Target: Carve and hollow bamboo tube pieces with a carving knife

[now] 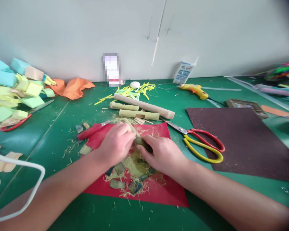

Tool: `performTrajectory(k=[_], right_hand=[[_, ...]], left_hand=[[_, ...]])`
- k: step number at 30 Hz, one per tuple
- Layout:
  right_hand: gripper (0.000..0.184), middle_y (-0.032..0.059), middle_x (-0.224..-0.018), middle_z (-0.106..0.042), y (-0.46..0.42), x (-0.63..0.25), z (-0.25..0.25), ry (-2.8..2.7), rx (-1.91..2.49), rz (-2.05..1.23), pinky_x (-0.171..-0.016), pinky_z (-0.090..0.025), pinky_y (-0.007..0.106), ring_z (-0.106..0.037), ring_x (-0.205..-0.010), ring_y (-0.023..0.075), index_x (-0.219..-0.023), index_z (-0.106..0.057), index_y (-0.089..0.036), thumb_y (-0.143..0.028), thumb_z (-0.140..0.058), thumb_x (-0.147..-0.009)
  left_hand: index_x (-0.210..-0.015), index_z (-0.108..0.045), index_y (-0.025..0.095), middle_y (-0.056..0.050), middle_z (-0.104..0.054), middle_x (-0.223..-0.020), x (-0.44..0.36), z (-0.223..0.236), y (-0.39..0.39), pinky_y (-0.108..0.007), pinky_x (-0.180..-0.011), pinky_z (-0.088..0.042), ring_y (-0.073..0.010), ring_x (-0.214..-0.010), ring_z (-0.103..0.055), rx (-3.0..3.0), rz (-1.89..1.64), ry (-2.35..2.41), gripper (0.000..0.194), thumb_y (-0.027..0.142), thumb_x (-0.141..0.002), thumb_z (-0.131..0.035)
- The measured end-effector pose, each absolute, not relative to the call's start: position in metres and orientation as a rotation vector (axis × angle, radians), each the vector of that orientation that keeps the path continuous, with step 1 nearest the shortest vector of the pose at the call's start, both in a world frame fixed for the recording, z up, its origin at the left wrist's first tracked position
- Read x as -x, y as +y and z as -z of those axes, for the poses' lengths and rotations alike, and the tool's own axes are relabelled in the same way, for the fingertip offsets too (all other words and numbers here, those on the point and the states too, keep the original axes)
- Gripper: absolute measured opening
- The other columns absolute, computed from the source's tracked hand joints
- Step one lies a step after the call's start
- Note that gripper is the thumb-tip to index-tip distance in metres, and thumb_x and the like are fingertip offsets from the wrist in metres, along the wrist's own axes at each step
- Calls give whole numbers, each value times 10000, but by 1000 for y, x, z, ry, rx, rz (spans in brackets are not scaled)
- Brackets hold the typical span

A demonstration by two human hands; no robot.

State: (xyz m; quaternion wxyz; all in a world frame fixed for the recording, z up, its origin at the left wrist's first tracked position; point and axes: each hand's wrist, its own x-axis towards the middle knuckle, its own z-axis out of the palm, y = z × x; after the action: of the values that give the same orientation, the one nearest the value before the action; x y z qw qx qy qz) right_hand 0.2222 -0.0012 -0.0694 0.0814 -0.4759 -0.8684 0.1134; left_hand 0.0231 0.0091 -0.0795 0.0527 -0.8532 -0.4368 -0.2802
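Note:
Over a red sheet (173, 186), both hands are closed around a short pale bamboo piece (129, 125). My left hand (118, 141) wraps its near left side, with the far end showing past the fingers. My right hand (161, 152) pinches at its lower right end, where a greyish, worn scrap (140, 141) that looks like sandpaper is partly hidden by the fingers. Beneath the hands lie several dark sandpaper-like scraps (117, 183), yellowish dust and fine shavings. A red-handled knife (91, 131) rests beside my left hand. Scissors (195, 138) with red and yellow handles lie right of my right hand.
Beyond the hands lie a bamboo tube with a notch (127, 113), a longer wooden stick (146, 106) and yellow-green straw pieces (127, 93). A yellow glue gun (195, 91) and dark brown sheet (236, 144) are right. Folded papers (16, 86) and a white frame (36, 165) are left.

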Motion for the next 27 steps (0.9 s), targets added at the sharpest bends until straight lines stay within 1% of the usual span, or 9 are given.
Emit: performTrajectory(k=[1, 5, 7, 10, 12, 15, 19, 24, 27], right_hand=[[300, 25, -623, -588, -1, -222, 69, -2598, 1417, -336, -502, -213, 261, -486, -543, 129, -744, -548, -175, -412, -424, -880], [307, 33, -647, -604, -1, -222, 69, -2592, 1425, -324, -506, -219, 262, -511, -558, 132, -750, -552, -171, -407, -415, -891], [295, 32, -642, -603, -2, -221, 69, -2598, 1428, -320, -504, -216, 265, -517, -560, 136, -749, -551, -171, -401, -427, -884], [303, 36, -654, -611, -2, -221, 70, -2603, 1422, -312, -511, -220, 271, -528, -566, 143, -754, -550, -172, -411, -421, -887], [315, 37, -664, -616, -2, -221, 70, -2593, 1431, -314, -515, -223, 273, -534, -571, 145, -755, -552, -172, -416, -409, -895], [318, 38, -664, -614, -2, -221, 70, -2591, 1435, -326, -515, -223, 273, -539, -579, 149, -754, -554, -171, -414, -408, -898], [312, 46, -681, -625, -1, -221, 71, -2601, 1420, -318, -519, -225, 276, -550, -592, 152, -764, -559, -169, -416, -420, -895], [306, 43, -672, -632, -1, -222, 71, -2593, 1446, -338, -513, -225, 272, -554, -579, 147, -754, -556, -172, -409, -422, -893], [298, 46, -682, -642, -1, -222, 70, -2594, 1436, -344, -505, -217, 274, -558, -576, 150, -774, -562, -174, -407, -421, -892]], left_hand=[[-755, -631, 149, -50, -562, -765, -23, 80, 9, -311, -702, -414, -166, -759, -481, 2628, 822, -1317, 221, 168, -910, -474], [-698, -625, 161, -42, -571, -748, -22, 80, 11, -344, -711, -382, -172, -744, -494, 2365, 897, -1421, 229, 199, -896, -517], [-671, -608, 160, -38, -564, -726, -23, 80, 11, -336, -700, -377, -169, -732, -483, 2444, 872, -1385, 251, 178, -898, -502], [-761, -636, 161, -41, -580, -757, -22, 80, 11, -321, -706, -389, -164, -748, -498, 2623, 853, -1298, 198, 195, -905, -504], [-687, -622, 158, -40, -566, -718, -18, 80, 14, -317, -690, -390, -160, -714, -496, 2491, 943, -1357, 239, 207, -898, -520], [-675, -627, 154, -43, -566, -713, -15, 81, 17, -327, -695, -391, -164, -712, -503, 2389, 985, -1426, 238, 204, -888, -532], [-815, -665, 165, -40, -594, -772, -15, 82, 14, -314, -703, -402, -158, -748, -527, 2589, 939, -1349, 156, 192, -892, -532], [-702, -645, 154, -35, -562, -715, -13, 83, 18, -317, -682, -412, -156, -697, -513, 2414, 1033, -1424, 200, 199, -875, -556], [-759, -657, 165, -37, -579, -754, -15, 84, 16, -320, -701, -415, -158, -731, -520, 2589, 965, -1357, 153, 196, -873, -561]])
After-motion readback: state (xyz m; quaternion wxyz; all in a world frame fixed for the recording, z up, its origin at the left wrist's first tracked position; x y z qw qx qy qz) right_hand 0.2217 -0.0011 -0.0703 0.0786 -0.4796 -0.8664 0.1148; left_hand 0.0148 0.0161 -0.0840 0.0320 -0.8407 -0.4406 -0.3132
